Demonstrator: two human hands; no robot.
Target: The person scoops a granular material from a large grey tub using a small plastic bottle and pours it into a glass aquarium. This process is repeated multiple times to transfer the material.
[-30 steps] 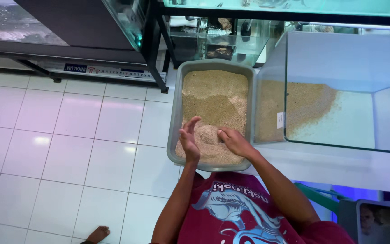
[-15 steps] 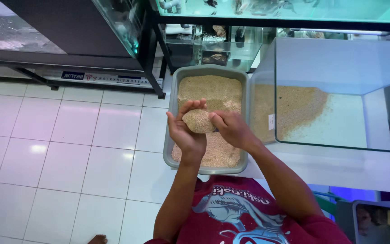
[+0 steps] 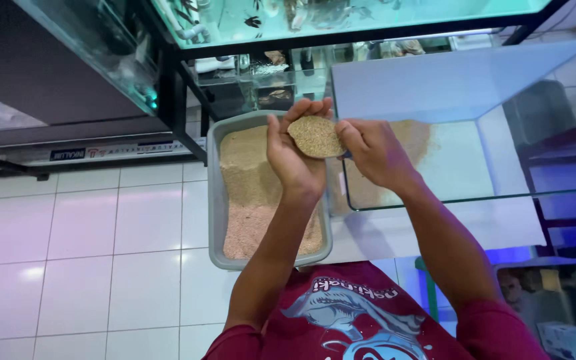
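Sandy-brown grains form a heaped mound of sand (image 3: pixel 315 136) cupped between both hands, raised above the far end of the grey tray (image 3: pixel 214 200). The left hand (image 3: pixel 295 157) lies under and at the mound's nine o'clock side, palm turned up, fingers curled round the far edge at about eleven o'clock. The right hand (image 3: pixel 371 152) presses in from three o'clock, its fingers bent against the heap's side. Neither hand is clenched; both are half-open, cupped and grasping the sand between them, with the mound resting mostly on the left palm.

Below the hands, the tray holds a bed of the same sand, paler at its near end. At three o'clock from the hands stands a glass tank (image 3: pixel 448 127) with a thin layer of sand spread over its floor, thickest at the left. The tray rests on a white tiled floor (image 3: pixel 81 267). At twelve o'clock a dark metal rack (image 3: pixel 175 87) carries water-filled aquariums.
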